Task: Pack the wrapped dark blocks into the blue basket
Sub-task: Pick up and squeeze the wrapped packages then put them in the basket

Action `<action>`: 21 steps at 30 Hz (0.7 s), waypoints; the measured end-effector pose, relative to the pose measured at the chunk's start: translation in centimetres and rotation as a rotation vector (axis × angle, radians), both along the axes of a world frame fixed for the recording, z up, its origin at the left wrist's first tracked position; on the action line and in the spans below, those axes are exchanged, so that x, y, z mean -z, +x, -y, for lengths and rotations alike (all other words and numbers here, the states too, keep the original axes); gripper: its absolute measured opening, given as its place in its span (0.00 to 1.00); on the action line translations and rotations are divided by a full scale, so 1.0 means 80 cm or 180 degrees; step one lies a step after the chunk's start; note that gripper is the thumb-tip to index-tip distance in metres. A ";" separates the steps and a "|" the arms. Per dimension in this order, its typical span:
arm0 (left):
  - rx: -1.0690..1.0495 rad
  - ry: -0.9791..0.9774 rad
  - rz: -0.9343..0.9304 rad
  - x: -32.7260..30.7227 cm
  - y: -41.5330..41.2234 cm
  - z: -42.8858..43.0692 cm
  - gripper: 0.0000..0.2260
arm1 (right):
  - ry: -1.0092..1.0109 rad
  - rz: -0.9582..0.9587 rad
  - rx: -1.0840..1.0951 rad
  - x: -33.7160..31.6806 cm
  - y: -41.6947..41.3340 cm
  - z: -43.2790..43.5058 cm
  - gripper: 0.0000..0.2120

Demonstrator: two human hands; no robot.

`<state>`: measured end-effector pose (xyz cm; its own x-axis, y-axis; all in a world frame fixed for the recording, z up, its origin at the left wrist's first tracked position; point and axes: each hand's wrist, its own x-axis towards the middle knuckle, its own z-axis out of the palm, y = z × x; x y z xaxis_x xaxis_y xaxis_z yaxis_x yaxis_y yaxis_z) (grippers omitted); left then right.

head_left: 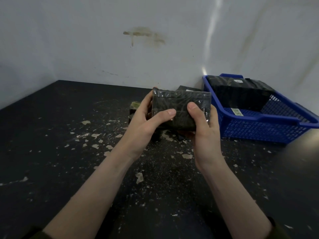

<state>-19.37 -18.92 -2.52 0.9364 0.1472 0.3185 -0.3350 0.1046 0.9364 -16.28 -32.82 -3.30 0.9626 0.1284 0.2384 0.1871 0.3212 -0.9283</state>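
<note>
Block (183,102), dark and wrapped in clear film, is held above the table (51,135), just left of the basket (259,130) and not yet inside it. It is grasped by both hands: the left hand (143,123) is curled round its left end with the thumb laid across the front face, and the right hand (207,133) is curled round its lower right corner with the thumb pressed on the film. The broad face is turned toward the camera, probably so that the wrapping can be checked, or the block squared up, before it is put in. A two-handed hold is judged sensible, since the film looks slick and creased. Packed blocks (241,92) are seen stood in a tight row at the far end of the basket, so that the near part is left free; this block would most likely be set against that row. Another block (188,88) lies on the table behind the held one, next to the basket's left wall, and is presumably yet to be packed. A small dark piece with a greenish top (135,105) is partly hidden behind the left hand; what it is cannot be told. Pale flakes (139,176) are scattered over the table.
</note>
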 end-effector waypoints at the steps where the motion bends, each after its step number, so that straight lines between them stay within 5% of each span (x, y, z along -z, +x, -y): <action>1: -0.0055 -0.0049 0.0034 0.000 0.000 0.001 0.28 | -0.0049 0.0041 -0.0018 0.000 -0.001 0.000 0.37; 8: -0.0241 -0.0282 0.0092 0.000 0.004 0.001 0.11 | -0.0116 0.0160 -0.0161 0.002 -0.002 0.002 0.41; 16: -0.1197 0.0237 0.0007 0.003 0.003 0.001 0.26 | 0.0003 0.0558 0.0013 -0.002 -0.002 0.005 0.37; 21: -0.1330 0.0022 0.0186 0.004 0.005 -0.004 0.15 | -0.0098 0.0848 0.0086 -0.003 -0.003 0.004 0.25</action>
